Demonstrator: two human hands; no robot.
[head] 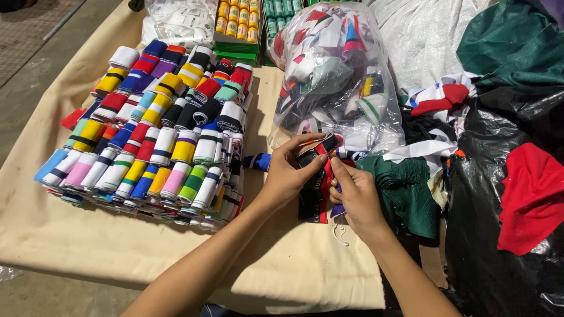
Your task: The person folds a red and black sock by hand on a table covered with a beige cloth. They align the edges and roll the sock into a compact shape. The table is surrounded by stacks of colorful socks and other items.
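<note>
While both hands meet at the centre of the frame, I keep the dark folded band pinched between them: my left hand grips its upper edge with thumb and fingers pressed together, and my right hand nips the red-trimmed edge just beside it, fingers curled in. The band hangs above the cream cloth on the bench, right of the stacked rolls of striped bands at left centre and just below the clear bag of loose bands. To do this well, I judge the grip should stay near the edges, so the layers remain aligned and the white thread dangling under my right hand does not snag. Green fabric lies touching my right hand's far side.
</note>
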